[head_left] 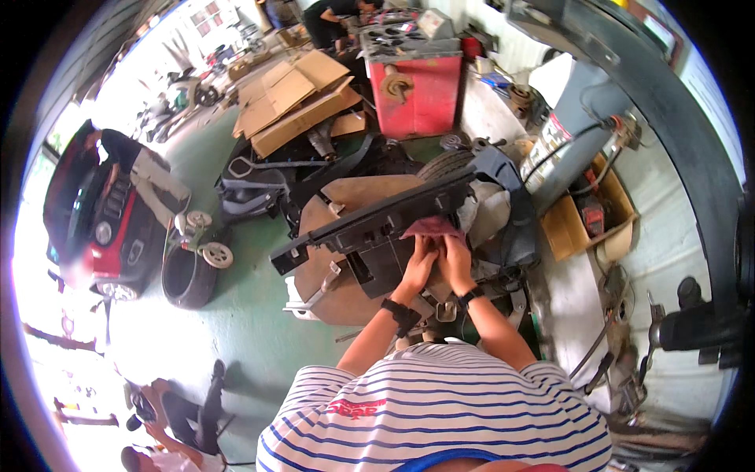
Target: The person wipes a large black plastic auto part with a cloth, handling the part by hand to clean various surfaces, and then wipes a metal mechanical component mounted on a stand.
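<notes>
My left hand [421, 263] and my right hand [454, 259] are close together in front of me. Both have closed fingers on a dull red cloth [432, 227], whose folds hide some of the fingertips. The cloth lies against the near side of a long black plastic trim panel [370, 219], toward its right end. This panel slants across the work spot, its left end nearer to me, and has clips and slots along it. Under it is a brown rounded board [324, 297], and a flat black section of the panel hangs down beside my left hand.
Flattened cardboard [295, 90] and black car parts [252, 185] are piled beyond the board. A red cabinet [417, 94] stands behind. On the right are a grey cylinder [562, 149] and an open carton [565, 228]. A tyre [189, 277] and other people are leftward.
</notes>
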Motion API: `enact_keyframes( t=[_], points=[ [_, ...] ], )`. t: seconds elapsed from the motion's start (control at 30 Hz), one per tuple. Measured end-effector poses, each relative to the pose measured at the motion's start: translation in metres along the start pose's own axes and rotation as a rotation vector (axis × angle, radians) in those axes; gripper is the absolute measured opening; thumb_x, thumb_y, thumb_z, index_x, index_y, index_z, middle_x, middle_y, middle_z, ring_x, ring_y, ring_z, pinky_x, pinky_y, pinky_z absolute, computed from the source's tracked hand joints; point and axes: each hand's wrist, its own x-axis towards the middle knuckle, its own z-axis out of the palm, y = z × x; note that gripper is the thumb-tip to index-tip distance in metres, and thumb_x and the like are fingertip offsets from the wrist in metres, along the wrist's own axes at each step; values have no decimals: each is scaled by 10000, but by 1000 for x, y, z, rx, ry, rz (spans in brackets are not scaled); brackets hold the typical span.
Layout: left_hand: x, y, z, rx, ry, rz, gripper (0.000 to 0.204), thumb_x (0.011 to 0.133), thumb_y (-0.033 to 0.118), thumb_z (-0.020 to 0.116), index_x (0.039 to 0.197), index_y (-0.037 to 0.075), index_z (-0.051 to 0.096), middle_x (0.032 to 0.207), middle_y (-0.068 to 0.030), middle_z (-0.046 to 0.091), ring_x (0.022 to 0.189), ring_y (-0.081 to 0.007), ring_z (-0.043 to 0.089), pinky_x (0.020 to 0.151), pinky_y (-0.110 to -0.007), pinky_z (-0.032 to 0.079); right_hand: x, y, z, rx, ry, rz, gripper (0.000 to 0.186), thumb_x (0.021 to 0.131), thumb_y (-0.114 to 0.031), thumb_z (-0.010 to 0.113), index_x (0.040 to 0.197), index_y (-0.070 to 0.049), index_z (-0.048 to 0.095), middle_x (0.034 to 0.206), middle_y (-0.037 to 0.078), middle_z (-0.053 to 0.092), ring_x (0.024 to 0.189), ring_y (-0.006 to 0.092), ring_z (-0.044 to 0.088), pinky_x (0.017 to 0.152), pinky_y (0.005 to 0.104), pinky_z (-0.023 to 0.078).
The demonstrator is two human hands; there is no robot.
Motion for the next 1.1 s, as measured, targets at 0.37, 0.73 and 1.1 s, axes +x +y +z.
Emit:
enact_keyframes(
  t=[0.37, 0.73, 1.1],
  points=[
    [-146, 75, -79, 971, 32, -124, 835, 864, 135, 586, 1488, 76, 35, 1010, -185, 658, 854, -343, 653, 749, -374, 519, -62, -70, 21, 136, -439, -219, 466, 818, -56, 553, 1263, 62, 478, 1083, 255, 610, 996, 410, 579, 863, 466, 473],
    [-203, 112, -65, 1115, 261, 119, 664, 784, 85, 630, 1367, 46, 313, 897, -192, 620, 811, -395, 605, 683, -447, 493, -44, -132, 26, 149, -431, -679, 434, 804, -92, 609, 1211, 27, 517, 1099, 226, 572, 1008, 415, 527, 901, 491, 415],
    [-154, 171, -95, 1191, 618, 439, 590, 781, 67, 581, 1345, 1, 422, 1200, -213, 561, 1086, -380, 542, 931, -439, 439, 103, -219, 61, -83, -253, -963, 463, 786, -237, 701, 1197, -77, 558, 1113, 139, 599, 1000, 354, 572, 862, 436, 465]
  ],
)
